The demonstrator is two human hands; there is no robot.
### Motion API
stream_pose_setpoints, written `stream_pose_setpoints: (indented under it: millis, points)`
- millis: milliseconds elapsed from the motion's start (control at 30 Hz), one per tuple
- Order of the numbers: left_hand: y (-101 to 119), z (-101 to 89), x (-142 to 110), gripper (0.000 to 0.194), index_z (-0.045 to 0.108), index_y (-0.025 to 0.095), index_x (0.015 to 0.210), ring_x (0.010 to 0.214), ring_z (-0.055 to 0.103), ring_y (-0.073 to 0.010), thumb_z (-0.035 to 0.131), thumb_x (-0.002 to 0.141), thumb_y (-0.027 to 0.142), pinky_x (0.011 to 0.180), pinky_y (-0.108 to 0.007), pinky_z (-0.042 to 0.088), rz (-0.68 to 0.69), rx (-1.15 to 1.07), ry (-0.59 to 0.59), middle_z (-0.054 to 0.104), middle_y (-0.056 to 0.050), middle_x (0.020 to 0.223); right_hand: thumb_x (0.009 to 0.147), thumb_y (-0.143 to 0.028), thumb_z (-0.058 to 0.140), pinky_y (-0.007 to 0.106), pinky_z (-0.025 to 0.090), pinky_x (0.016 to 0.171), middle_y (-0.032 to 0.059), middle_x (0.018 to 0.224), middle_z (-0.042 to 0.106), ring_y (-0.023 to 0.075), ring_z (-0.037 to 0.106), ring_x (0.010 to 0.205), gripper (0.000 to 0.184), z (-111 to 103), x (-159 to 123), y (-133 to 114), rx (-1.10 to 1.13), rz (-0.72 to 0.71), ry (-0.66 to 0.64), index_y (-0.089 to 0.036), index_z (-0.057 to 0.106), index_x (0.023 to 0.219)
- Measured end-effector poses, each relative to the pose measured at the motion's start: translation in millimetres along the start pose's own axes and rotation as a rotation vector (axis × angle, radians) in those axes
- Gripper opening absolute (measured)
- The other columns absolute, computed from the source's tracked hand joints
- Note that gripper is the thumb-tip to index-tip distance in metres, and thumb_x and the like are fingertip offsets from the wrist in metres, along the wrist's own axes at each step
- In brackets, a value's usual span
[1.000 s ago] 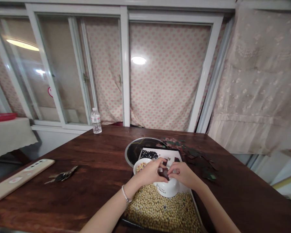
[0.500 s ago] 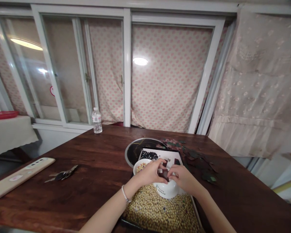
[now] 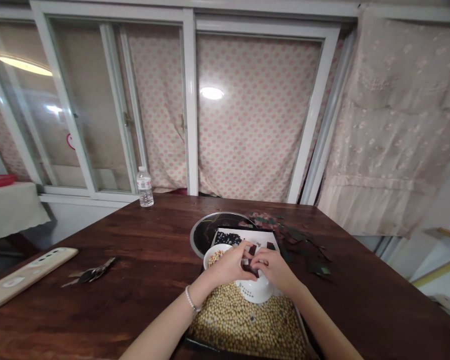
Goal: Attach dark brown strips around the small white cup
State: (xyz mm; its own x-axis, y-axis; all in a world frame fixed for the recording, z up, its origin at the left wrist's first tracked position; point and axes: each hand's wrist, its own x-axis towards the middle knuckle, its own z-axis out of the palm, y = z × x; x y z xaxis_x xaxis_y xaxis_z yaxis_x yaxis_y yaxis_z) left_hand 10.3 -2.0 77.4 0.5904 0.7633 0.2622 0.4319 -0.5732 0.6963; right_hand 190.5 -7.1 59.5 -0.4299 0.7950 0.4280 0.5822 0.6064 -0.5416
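Observation:
My left hand (image 3: 228,266) and my right hand (image 3: 273,270) meet above a black tray (image 3: 199,341), pinching a small dark brown piece (image 3: 249,268) between their fingers. The piece is mostly hidden by my fingers, and its material is hard to tell. Just under my hands sits an upturned white perforated bowl (image 3: 256,292) on a layer of soybeans (image 3: 240,320). A small white bowl of mixed beans (image 3: 212,255) is next to my left hand. Black beans (image 3: 228,238) lie on a white sheet (image 3: 260,237) beyond my fingers. A pearl bracelet (image 3: 189,301) circles my left wrist.
A round black-and-metal pan (image 3: 204,235) lies behind the tray. Dark scraps (image 3: 302,245) are scattered to the right on the wooden table (image 3: 135,240). Scissors (image 3: 90,274), a cream board (image 3: 26,275) and a water bottle (image 3: 144,187) are to the left.
My hands have drawn closer together, covering more of the dark piece. The whole view has shifted slightly as my head moved.

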Motion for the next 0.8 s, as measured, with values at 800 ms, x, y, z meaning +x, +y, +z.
stream_pose_setpoints:
  millis: [800]
  points:
    - [1,1.1,0,0.078,0.041,0.022,0.119,0.086,0.062,-0.0227,0.082,0.052,0.022,0.076,-0.031,0.045,0.019,-0.02,0.027,0.066,-0.002,0.091,0.085,-0.008,0.044,0.028,0.046,0.068,0.0124,0.103,0.059,0.0232,0.06,0.094,0.02,3,-2,-23,-0.604,0.07,-0.171,-0.013,0.055,0.1]
